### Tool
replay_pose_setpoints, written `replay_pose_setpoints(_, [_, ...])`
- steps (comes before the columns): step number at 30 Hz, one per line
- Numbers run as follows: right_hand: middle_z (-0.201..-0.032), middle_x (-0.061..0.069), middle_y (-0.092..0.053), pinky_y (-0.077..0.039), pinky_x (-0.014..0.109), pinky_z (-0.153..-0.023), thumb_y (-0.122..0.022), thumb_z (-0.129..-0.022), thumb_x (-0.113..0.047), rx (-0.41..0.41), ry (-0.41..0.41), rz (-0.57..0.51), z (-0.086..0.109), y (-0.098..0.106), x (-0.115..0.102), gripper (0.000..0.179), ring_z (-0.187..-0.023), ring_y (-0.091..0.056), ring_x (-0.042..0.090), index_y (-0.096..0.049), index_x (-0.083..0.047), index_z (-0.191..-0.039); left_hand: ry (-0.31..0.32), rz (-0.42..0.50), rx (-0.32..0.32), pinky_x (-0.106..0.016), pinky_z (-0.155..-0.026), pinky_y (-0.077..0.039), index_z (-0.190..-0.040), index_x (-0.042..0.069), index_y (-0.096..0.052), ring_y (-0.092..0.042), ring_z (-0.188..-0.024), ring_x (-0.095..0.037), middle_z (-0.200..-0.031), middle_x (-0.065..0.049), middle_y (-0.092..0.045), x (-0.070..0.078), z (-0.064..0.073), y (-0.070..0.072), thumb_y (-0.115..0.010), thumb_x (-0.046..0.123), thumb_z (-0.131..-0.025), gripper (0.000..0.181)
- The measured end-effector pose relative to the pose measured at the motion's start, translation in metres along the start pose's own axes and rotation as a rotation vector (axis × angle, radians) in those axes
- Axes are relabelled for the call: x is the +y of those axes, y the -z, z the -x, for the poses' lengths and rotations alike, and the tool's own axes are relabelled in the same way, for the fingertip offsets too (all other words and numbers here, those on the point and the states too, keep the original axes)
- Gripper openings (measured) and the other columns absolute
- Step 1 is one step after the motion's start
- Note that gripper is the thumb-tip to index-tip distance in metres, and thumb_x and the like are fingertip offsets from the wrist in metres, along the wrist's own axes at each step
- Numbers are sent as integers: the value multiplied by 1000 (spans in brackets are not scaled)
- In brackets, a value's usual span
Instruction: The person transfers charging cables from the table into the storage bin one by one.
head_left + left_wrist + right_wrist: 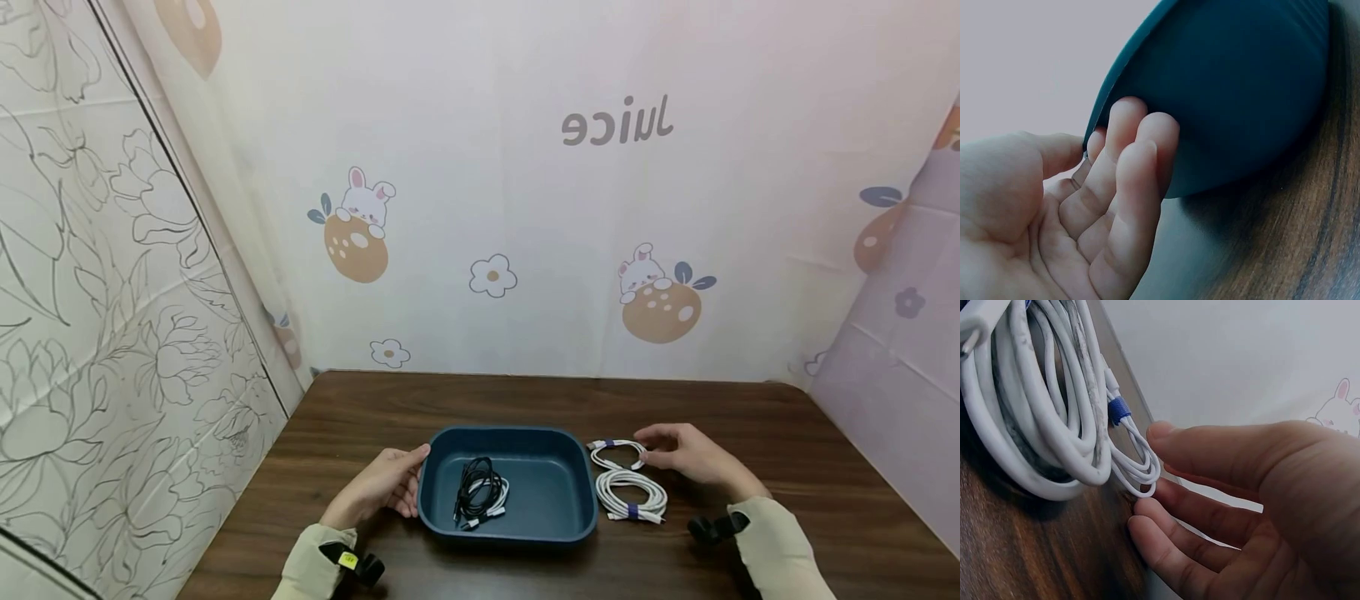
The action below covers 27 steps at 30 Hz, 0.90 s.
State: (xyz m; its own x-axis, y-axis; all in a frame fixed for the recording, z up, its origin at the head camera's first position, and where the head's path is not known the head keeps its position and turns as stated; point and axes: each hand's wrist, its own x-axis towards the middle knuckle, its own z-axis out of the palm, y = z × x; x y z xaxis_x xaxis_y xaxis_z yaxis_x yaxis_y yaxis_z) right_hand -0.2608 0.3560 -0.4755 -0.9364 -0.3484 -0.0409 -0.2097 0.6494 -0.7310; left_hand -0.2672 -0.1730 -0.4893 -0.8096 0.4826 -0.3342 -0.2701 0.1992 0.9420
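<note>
My left hand (382, 483) grips the left rim of a dark blue rectangular tray (551, 535), thumb at the rim and curled fingers (1127, 125) against the outer wall. Inside the tray lie a coiled black cable (474, 492) and a white cable (501, 500) partly under it. Right of the tray, a small white cable coil (1138, 456) with a blue tie lies behind a thicker white cable coil (606, 492), also tied in blue. My right hand (693, 454) has its thumb and fingers spread around the small coil's end loop, fingertips right at it.
Everything stands on a dark brown wooden table (360, 400). A printed curtain (480, 192) hangs along its back edge, with further patterned sheets (112, 292) at the sides. Each wrist wears a black strap with a small device (716, 527).
</note>
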Motion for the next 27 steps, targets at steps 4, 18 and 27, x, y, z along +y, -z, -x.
replay_pose_setpoints(4, [-113, 12, -70, -52, 24, -72, -71, -98, -20, 5, 7, 2, 0, -1, 1, 40, -90, -60, 10, -65, 3, -129, 4, 2, -5, -26, -48, -55, -80, 6, -65, -64, -49, -11, -60, -1, -67, 0, 0, 1, -50, 56, -105, 58])
replay_pose_setpoints(18, [-104, 9, -71, -52, 23, -72, -71, -96, -13, 37, 3, 23, 1, -4, -1, 24, -85, -60, 7, -71, 0, -117, 9, -2, 3, -26, -49, -55, -80, 6, -66, -64, -50, -11, -60, -1, -67, 1, 1, 0, -51, 57, -104, 58])
replay_pose_setpoints(27, [-101, 8, -71, -52, 24, -69, -71, -97, -13, 51, -19, 22, 1, -5, 0, 21, -82, -59, 10, -72, -2, -114, 8, -2, 4, -26, -48, -55, -80, 6, -66, -64, -49, -11, -60, -2, -68, 1, 2, 0, -52, 58, -103, 59])
